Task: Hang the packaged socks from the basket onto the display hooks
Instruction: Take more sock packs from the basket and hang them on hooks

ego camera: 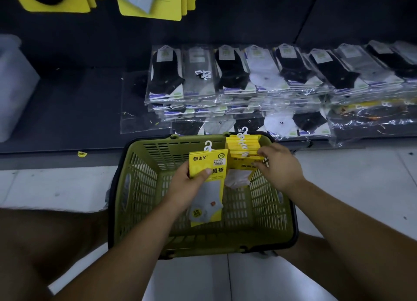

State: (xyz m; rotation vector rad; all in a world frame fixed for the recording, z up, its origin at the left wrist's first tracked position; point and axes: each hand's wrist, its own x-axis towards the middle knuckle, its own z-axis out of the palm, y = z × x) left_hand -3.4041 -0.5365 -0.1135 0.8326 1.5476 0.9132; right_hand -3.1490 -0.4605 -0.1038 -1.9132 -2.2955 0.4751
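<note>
Our left hand (187, 185) grips one sock pack (207, 163); our right hand (282, 165) pinches stacked packs (242, 146) (upper right of basket (144, 199)).

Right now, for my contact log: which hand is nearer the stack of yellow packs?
Right hand: its fingers curl onto the stack. The left hand holds a single pack left of it.

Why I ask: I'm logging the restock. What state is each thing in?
Left hand: grips pack.
Right hand: fingers curl over front packs of row.
Pack: upright, lifted above basket.
Row: standing in basket's far right corner.
Basket: on floor.
Bagged socks: stacked flat on shelf.
Hung packs: hanging above.
</note>
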